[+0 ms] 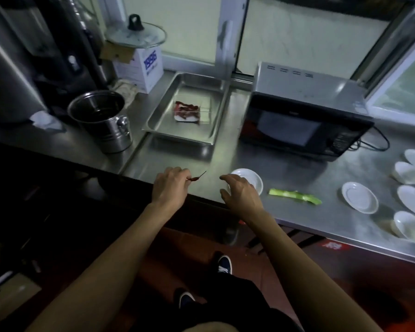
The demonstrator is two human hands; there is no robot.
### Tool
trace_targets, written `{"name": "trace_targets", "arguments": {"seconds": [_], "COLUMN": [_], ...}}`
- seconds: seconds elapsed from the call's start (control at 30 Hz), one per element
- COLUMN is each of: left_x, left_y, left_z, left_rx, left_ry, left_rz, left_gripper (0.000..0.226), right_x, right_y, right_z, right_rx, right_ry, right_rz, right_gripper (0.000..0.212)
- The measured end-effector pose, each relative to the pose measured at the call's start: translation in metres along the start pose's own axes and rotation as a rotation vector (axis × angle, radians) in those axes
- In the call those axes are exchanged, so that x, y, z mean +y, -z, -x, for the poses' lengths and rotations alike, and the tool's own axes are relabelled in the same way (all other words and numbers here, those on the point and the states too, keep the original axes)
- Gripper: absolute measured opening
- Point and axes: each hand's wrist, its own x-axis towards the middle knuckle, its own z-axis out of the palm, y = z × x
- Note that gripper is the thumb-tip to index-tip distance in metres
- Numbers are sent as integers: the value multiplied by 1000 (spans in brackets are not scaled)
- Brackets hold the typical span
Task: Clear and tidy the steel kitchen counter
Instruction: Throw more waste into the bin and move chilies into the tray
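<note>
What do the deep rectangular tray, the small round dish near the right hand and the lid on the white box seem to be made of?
The deep rectangular tray looks like brushed stainless steel: grey, with soft reflections. The small round white dish seems glazed ceramic, possibly melamine: smooth and glossy. The round lid appears to be clear glass with a black knob, since it is see-through.

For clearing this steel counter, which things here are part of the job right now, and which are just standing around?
In play:
left hand pinching a red chili
right hand over the small white dish
green vegetable strip
steel tray

Standing by:
microwave
steel pot
white saucers
</note>
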Motion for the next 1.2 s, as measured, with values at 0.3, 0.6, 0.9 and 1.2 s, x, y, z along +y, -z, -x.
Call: {"name": "trace_targets", "arguments": {"seconds": [0.3, 0.6, 0.9, 1.2], "left_x": [-82, -112, -130, -120], "left_y": [18, 3, -21, -41], "left_z": [-4, -98, -199, -271], "left_rx": [77, 46, 34, -72], "left_ry": [148, 178, 218, 183], "left_rz": [19, 32, -50, -6], "left_gripper": [2, 10, 5, 5], "right_x": [-36, -36, -4, 28], "right_y": [-25, -45, -58, -60], "right_z": [-76, -186, -288, -331], "right_rx": [-63, -95, -81, -53], "right_ry": [112, 160, 200, 115], "right_rz": [-47, -50, -137, -186], "right_gripper": [42, 45, 41, 40]}}
